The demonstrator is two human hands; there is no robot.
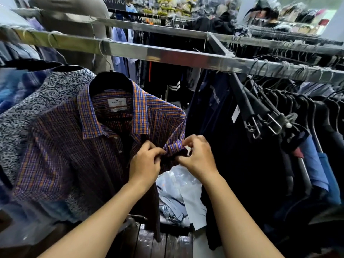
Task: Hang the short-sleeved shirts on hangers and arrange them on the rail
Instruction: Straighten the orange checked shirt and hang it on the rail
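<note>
At the left of the frame a speckled shirt hangs close behind the plaid shirt, which sits on a black hanger hooked over the rail at centre-left; the left hand and right hand meet at centre, the fingers of both curled, pinching a bunched fold of its front edge; the step looks like closing or straightening the front, best done with the fold taut and the collar level; bare rail lies just right of the hook; further right, empty hangers and dark garments crowd in; bagged shirts lie below the hands.
</note>
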